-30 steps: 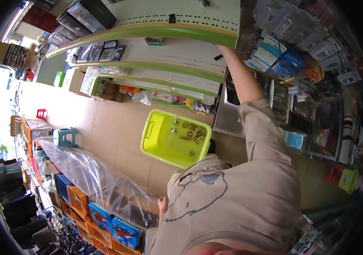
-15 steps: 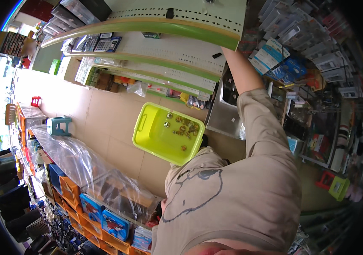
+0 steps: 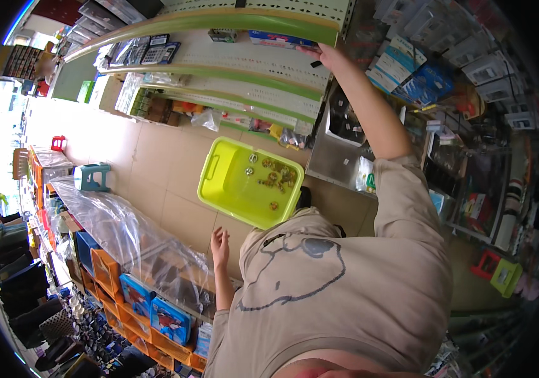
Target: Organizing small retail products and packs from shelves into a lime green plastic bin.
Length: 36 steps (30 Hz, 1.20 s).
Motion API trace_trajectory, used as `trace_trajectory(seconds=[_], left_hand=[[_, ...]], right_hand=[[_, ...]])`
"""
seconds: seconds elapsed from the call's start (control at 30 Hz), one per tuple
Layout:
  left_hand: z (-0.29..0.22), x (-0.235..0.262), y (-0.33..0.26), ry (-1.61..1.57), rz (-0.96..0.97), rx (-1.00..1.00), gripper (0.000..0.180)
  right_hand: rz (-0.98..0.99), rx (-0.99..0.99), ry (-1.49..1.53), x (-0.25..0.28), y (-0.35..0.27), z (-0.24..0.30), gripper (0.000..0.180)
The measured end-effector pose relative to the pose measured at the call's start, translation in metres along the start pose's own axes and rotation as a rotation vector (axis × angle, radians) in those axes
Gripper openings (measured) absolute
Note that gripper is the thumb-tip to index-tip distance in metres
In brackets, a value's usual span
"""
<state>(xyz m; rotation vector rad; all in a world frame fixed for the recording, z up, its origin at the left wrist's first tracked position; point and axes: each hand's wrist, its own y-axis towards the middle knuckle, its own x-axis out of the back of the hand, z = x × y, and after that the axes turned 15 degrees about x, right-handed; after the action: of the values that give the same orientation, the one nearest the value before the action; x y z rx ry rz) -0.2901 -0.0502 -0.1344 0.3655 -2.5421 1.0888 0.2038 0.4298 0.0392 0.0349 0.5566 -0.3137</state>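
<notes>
My right hand (image 3: 324, 55) reaches up and forward to the second shelf from the top, under the green-edged top board. Its fingers are at the right end of a long blue, white and red box (image 3: 281, 40), and seem to grip it; part of the box is hidden by the shelf edge above. My left hand (image 3: 220, 244) hangs low at my left side, holding nothing, its fingers loosely bent and apart. Below the shelves, in front of my body, is a yellow-green plastic tub (image 3: 228, 196) with several small gold and silver ornaments (image 3: 274, 178) inside.
Calculators (image 3: 159, 53) and a small dark box (image 3: 223, 35) share the shelf unit. A teal stool (image 3: 92, 177) stands on the tiled floor at left. Clear plastic sheeting (image 3: 137, 223) covers a counter beside orange bins (image 3: 107, 272). Hanging packages (image 3: 402, 63) crowd the right.
The blue box now shows on the second shelf with my right hand at its end; that hand was hidden behind the shelf edge before. My left hand has come forward from beside my body.
</notes>
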Motion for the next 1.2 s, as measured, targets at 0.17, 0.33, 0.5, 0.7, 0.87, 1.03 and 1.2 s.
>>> trace_trajectory(seconds=[0.17, 0.33, 0.5, 0.7, 0.87, 1.03, 1.2], left_hand=[[-0.128, -0.027, -0.020, -0.212, 0.276, -0.057, 0.039], [-0.204, -0.044, -0.036, -0.444, 0.503, -0.106, 0.044], [-0.229, -0.043, -0.040, -0.783, 0.775, -0.038, 0.061], [-0.200, -0.025, -0.029, -0.938, 1.143, 0.101, 0.071], [-0.156, 0.011, -0.003, -1.019, 1.184, 0.240, 0.052], [-0.111, 0.038, 0.025, -0.901, 1.140, 0.220, 0.053], [-0.102, 0.061, 0.037, -0.755, 1.187, 0.197, 0.058]], right_hand=[[0.115, -0.092, -0.048, -0.003, -0.094, 0.030, 0.018], [0.247, -0.221, -0.018, -0.012, -0.197, 0.050, 0.016], [0.393, -0.380, -0.025, -0.015, -0.283, 0.046, 0.030], [0.389, -0.437, -0.156, -0.024, -0.373, -0.009, 0.051], [0.573, -0.317, -0.519, -0.047, -0.419, -0.038, 0.048], [0.517, 0.217, -1.219, -0.107, -0.455, -0.036, 0.041], [0.917, 0.321, -1.312, -0.120, -0.472, -0.063, 0.041]])
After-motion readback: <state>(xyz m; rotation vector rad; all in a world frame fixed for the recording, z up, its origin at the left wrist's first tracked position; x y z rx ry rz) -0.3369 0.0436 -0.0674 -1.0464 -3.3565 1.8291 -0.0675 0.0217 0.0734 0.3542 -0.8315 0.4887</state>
